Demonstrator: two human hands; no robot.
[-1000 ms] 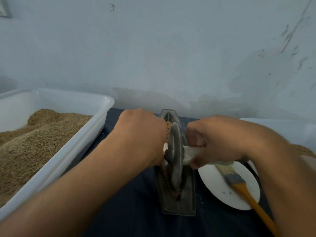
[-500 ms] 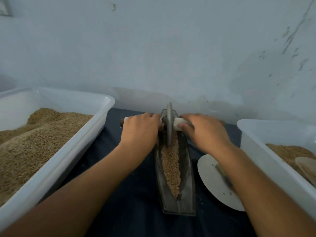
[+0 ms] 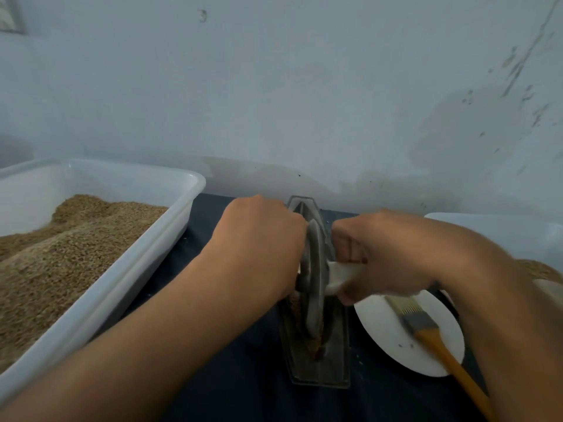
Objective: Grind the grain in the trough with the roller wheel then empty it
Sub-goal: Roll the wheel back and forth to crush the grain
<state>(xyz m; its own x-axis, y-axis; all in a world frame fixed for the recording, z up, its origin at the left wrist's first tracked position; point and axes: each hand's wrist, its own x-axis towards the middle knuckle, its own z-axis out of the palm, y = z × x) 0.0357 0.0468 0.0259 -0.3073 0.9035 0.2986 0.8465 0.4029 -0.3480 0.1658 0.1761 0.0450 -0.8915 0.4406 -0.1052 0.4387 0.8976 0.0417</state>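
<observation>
A grey metal trough [image 3: 335, 365] lies lengthwise on the dark cloth in front of me. The roller wheel [image 3: 313, 281] stands on edge in its groove, near the middle. My left hand [image 3: 259, 242] grips the axle handle on the wheel's left side, which it hides. My right hand [image 3: 387, 257] grips the white handle [image 3: 341, 274] on the right side. A little brown grain [image 3: 315, 345] shows in the groove below the wheel; the rest is covered by the wheel and my hands.
A large white tub [image 3: 128, 269] heaped with grain fills the left. A second white tub [image 3: 499, 229] holding grain stands at the right. A white plate [image 3: 380, 327] with an orange-handled brush [image 3: 426, 330] lies beside the trough's right edge. A wall rises just behind.
Both hands have pulled the wheel back from the trough's far end to its middle, the same spot as a second ago. The brush on the plate is uncovered again.
</observation>
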